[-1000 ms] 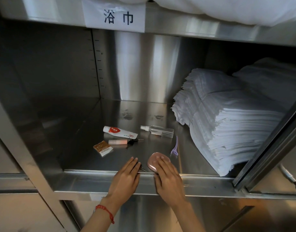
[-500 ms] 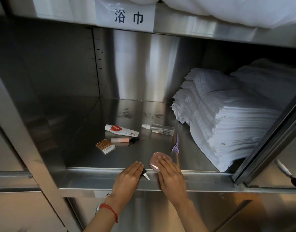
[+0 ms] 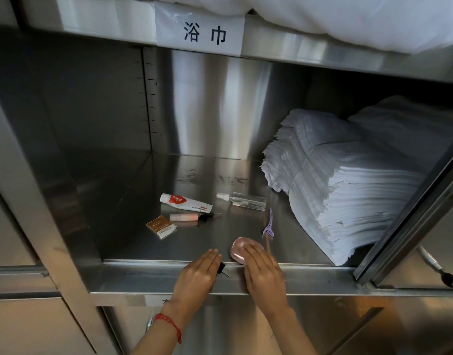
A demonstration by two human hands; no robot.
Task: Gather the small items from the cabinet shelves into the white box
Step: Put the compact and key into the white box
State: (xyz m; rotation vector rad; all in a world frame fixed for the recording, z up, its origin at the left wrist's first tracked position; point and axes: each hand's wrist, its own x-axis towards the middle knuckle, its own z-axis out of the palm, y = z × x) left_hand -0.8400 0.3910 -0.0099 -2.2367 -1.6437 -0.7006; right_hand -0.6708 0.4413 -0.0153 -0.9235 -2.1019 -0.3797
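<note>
Both hands flat at the front edge of the shelf (image 3: pixel 169 278).

The right hand (image 3: pixel 264 275) lies with straight fingers on the pink case (image 3: pixel 239 248); the left hand (image 3: pixel 197 275), flat too, covers a small key (image 3: pixel 224 270) beside the case. The case looks light, hard and slippery; better to take it by its sides.

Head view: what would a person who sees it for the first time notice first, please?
Two hands at the shelf's front edge: the right hand lies flat on a pink case, the left hand lies flat over a small key. Behind them small items lie loose on the steel shelf, such as a white tube and a clear spray bottle. A tall stack of white towels fills the right side.
</note>
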